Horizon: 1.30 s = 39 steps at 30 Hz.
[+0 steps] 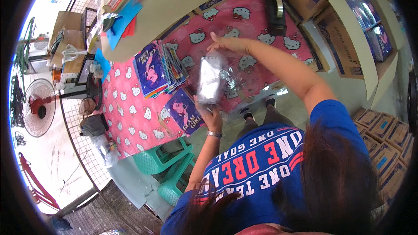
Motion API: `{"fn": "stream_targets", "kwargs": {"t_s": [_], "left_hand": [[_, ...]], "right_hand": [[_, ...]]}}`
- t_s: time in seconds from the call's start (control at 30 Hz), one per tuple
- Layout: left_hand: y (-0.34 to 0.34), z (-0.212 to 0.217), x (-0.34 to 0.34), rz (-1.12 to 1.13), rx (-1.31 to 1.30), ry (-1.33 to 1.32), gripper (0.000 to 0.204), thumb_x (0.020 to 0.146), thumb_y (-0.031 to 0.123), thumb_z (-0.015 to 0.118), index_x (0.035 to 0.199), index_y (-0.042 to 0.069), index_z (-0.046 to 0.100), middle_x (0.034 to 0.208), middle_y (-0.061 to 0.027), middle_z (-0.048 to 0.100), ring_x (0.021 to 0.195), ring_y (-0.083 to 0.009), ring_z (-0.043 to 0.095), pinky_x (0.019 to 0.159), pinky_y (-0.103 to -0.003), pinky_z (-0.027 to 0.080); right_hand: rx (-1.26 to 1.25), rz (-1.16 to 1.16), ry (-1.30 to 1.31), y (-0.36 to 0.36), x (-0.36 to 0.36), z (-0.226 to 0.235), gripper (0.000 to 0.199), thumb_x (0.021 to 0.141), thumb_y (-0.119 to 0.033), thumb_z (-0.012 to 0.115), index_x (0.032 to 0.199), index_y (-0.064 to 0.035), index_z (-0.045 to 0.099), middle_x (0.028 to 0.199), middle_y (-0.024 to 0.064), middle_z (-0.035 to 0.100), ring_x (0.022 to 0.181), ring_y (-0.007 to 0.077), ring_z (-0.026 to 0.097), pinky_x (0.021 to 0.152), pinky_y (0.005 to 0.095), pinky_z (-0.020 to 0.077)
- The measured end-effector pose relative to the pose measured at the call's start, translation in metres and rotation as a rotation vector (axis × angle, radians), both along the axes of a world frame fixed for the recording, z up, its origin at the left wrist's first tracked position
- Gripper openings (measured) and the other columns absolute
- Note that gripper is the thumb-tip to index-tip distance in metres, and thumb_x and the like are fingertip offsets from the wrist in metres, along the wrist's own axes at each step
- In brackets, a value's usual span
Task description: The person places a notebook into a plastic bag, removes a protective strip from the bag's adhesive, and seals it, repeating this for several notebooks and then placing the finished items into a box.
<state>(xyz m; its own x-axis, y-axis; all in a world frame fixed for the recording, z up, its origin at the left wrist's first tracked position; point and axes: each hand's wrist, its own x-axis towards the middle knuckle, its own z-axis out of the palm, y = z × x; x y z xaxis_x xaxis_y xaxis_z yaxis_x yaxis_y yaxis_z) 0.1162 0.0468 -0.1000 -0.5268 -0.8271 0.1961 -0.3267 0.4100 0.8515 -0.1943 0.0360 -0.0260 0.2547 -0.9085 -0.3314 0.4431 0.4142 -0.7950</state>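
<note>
While my left hand (212, 119) grips the lower end of a shiny silvery packet (210, 80) at frame centre, partly curled beneath it, my right hand (230, 45) sits near its top end, fingers loosely spread, holding nothing I can make out; contact unclear. Packet contents: lost in glare. Crumpled clear plastic (233, 78) just right of it, over the pink table (130, 124). Left of centre: one separate purple notebook (183, 112); beyond it, a fanned notebook stack (150, 72). Progress, my judgement: partway; packet in hand, stack apparently left to handle. Upper right: open carton (339, 39), flaps out, holding glossy purple packs (370, 28), probably finished; spare room not visible. Right edge: stacked brown cartons (383, 139), contents unknown.
</note>
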Motion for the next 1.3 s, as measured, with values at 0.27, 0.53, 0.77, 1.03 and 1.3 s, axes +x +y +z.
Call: {"fn": "stream_targets", "kwargs": {"t_s": [0.27, 0.53, 0.77, 1.03, 1.3], "left_hand": [[-0.009, 0.084, -0.028, 0.032, 0.543, 0.335, 0.083, 0.079, -0.005, 0.056, 0.145, 0.0, 0.007, 0.13, -0.0118, 0.045, 0.115, -0.0204, 0.047, 0.098, -0.03, 0.037], [-0.054, 0.085, -0.024, -0.347, 0.925, 0.45, 0.081, 0.072, 0.013, 0.058, 0.143, -0.004, 0.023, 0.143, -0.013, 0.037, 0.132, -0.0227, 0.035, 0.11, -0.035, 0.025], [-0.105, 0.077, -0.045, -0.65, 1.243, 0.249, 0.075, 0.079, 0.032, 0.064, 0.139, -0.003, 0.034, 0.138, -0.0122, 0.044, 0.125, -0.0218, 0.044, 0.105, -0.034, 0.033], [-0.123, 0.082, -0.044, -0.661, 1.132, 0.237, 0.07, 0.072, 0.034, 0.077, 0.127, -0.001, 0.051, 0.129, -0.0091, 0.054, 0.117, -0.0216, 0.051, 0.1, -0.037, 0.039], [-0.109, 0.101, -0.09, -0.559, 0.826, -0.251, 0.027, 0.076, 0.014, 0.071, 0.099, 0.001, 0.07, 0.101, -0.0059, 0.067, 0.096, -0.0191, 0.058, 0.083, -0.032, 0.046]], "right_hand": [[-0.355, -0.488, 0.691, 0.104, 0.095, 0.019, 0.08, 0.094, -0.061, 0.028, 0.142, 0.003, 0.025, 0.144, 0.018, 0.034, 0.134, 0.0287, 0.032, 0.11, 0.0359, 0.0211], [-0.325, -0.496, 0.565, 0.171, 0.055, -0.001, 0.053, 0.098, -0.032, 0.043, 0.14, -0.0002, 0.034, 0.142, 0.0177, 0.038, 0.132, 0.0276, 0.037, 0.109, 0.0351, 0.0268], [-0.285, -0.052, 0.581, 0.1, 0.022, 0.03, 0.059, 0.087, -0.016, 0.061, 0.14, -0.0043, 0.038, 0.136, 0.0106, 0.049, 0.123, 0.0189, 0.046, 0.104, 0.0324, 0.0336], [-0.153, -0.129, 0.27, 0.116, -0.008, 0.033, 0.057, 0.084, -0.026, 0.068, 0.131, -0.0012, 0.049, 0.126, 0.0116, 0.057, 0.113, 0.0181, 0.052, 0.098, 0.03, 0.039], [-0.368, -0.066, 0.8, 0.074, 0.025, 0.035, 0.037, 0.077, -0.02, 0.071, 0.112, -0.0097, 0.066, 0.101, 0.0062, 0.063, 0.094, 0.0187, 0.059, 0.083, 0.0325, 0.0456]]}}
